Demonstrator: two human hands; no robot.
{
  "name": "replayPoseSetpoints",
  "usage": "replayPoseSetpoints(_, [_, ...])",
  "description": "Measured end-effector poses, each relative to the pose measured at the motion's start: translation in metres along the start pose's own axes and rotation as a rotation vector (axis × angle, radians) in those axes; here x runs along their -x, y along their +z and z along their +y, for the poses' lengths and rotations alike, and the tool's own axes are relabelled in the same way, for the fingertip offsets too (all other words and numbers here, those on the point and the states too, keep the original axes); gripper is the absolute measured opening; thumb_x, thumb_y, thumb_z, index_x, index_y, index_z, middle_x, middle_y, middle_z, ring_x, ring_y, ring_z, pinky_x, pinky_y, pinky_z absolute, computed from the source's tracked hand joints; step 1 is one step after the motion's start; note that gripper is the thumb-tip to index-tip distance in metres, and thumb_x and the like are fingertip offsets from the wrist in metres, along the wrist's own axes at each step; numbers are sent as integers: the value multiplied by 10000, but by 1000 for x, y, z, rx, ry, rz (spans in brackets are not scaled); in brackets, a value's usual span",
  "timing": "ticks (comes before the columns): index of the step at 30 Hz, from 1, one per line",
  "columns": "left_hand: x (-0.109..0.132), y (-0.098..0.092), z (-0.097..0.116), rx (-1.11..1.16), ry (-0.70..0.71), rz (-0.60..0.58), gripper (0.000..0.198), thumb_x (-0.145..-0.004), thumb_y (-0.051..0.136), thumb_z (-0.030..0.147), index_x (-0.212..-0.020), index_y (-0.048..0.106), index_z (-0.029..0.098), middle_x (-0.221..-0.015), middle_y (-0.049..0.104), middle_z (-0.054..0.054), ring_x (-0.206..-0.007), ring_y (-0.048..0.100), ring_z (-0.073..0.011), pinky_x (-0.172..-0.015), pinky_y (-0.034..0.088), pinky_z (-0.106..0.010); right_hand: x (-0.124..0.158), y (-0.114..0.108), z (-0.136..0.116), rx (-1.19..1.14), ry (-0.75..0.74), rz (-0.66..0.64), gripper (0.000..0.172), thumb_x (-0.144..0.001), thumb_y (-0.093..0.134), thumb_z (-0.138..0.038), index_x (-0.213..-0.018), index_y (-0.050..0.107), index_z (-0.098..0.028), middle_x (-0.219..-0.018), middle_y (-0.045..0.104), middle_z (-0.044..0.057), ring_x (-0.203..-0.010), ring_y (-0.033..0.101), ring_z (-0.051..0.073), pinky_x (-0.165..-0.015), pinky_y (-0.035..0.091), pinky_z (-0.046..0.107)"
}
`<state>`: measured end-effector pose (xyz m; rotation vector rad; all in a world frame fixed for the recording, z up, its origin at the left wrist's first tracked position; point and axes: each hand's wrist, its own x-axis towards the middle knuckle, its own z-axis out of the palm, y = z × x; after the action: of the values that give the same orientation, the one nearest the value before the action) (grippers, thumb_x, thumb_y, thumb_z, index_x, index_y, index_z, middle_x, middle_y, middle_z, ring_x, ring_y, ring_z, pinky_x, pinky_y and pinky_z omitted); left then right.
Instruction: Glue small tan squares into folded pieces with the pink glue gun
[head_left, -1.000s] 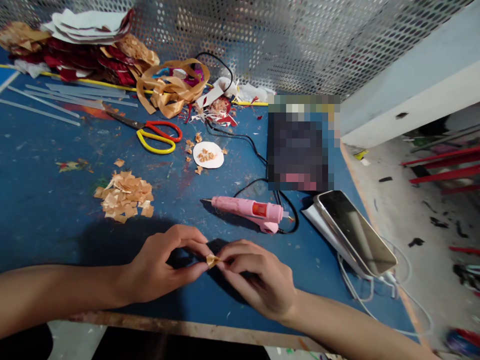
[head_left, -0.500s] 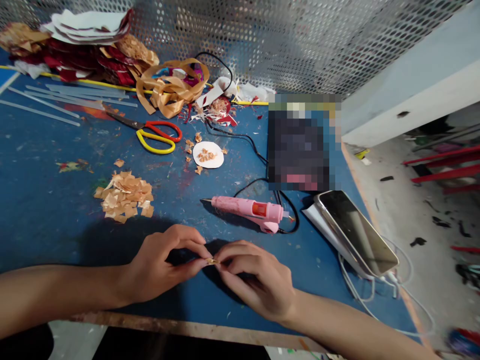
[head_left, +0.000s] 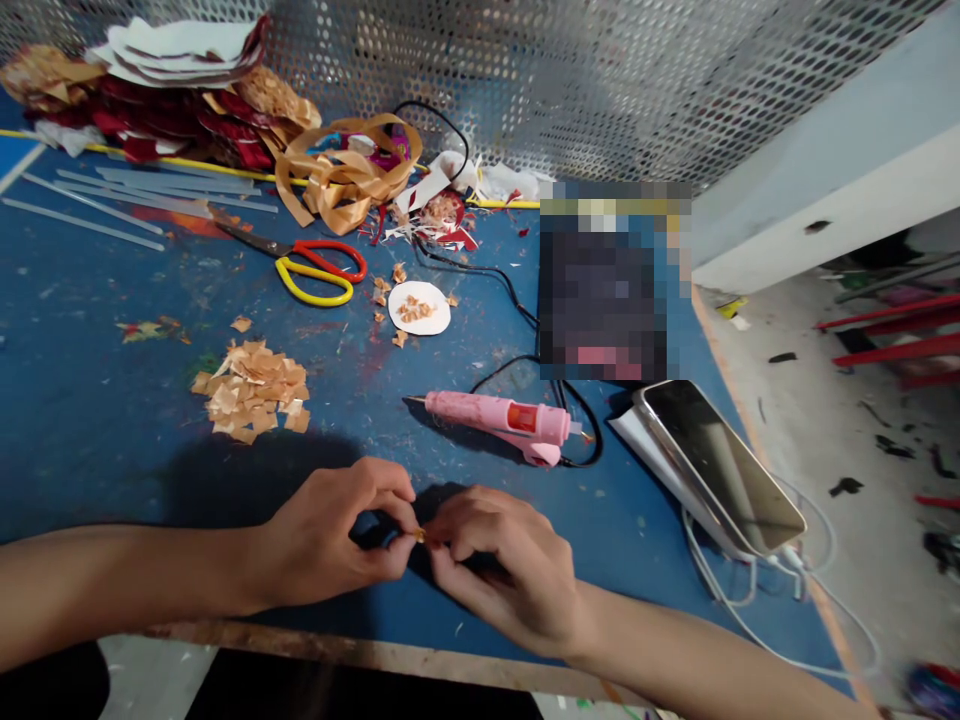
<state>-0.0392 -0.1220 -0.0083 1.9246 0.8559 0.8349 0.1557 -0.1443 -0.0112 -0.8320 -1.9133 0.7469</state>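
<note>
Between the fingertips of both hands is a small gold ribbon piece, mostly covered by the fingers. My left hand pinches it from the left, and my right hand pinches it from the other side. Both are closed, just above the blue table near its front edge. Ahead and to the left lies a loose pile of cut gold ribbon squares. A white oval card bears several folded gold bits, with more scattered around it. A pink glue gun rests beyond my right hand, its nozzle pointing left.
Scissors with red and yellow handles lie farther back. Behind them are a coil of gold ribbon and clear glue sticks. A phone with a white cable sits at the right edge. A perforated metal panel borders the back.
My fingers have shifted on the gold ribbon piece, and the left fingers are more curled. Less of the piece shows between them. The view has moved slightly.
</note>
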Motion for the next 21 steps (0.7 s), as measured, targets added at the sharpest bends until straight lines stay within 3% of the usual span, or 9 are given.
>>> replayPoseSetpoints(5, [-3, 1, -2, -156, 73, -120, 191, -800, 503, 92, -924, 435, 220, -754, 649, 56, -650, 651, -86, -635, 497, -173, 3, -1, 1, 62, 29, -82, 197, -828, 540, -46, -825, 457, -225, -698, 643, -14, -637, 607, 118, -594, 481, 231])
replayPoseSetpoints(11, [-13, 4, 4, -442, 292, -199, 186, -823, 388, 58, -933, 371, 207, -684, 633, 26, -585, 603, -134, -589, 476, -227, 6, -1, 0, 222, 87, -136, 156, -852, 484, -110, -787, 417, -235, -640, 575, -33, -537, 513, 106, -511, 397, 218])
replayPoseSetpoints(16, [-20, 10, 14, -530, 225, -359, 175, -776, 394, 69, -802, 318, 224, -618, 623, 13, -526, 581, -153, -539, 452, -250, 9, 0, -6, 321, 81, -127, 205, -848, 483, -111, -734, 369, -238, -555, 494, -61, -473, 440, 99, -457, 337, 220])
replayPoseSetpoints(19, [-23, 11, 15, -496, 194, -378, 201, -756, 431, 90, -783, 293, 234, -628, 627, 10, -536, 589, -163, -541, 450, -263, 7, -8, -9, 338, 71, -168, 189, -856, 476, -118, -738, 384, -234, -556, 509, -57, -468, 459, 103, -454, 349, 228])
replayPoseSetpoints(21, [-24, 10, 15, -387, 83, -351, 222, -747, 470, 96, -804, 306, 234, -676, 645, 23, -574, 613, -149, -555, 458, -245, 4, -18, -11, 274, 110, -239, 120, -863, 488, -123, -819, 438, -224, -617, 572, -46, -497, 512, 102, -476, 399, 218])
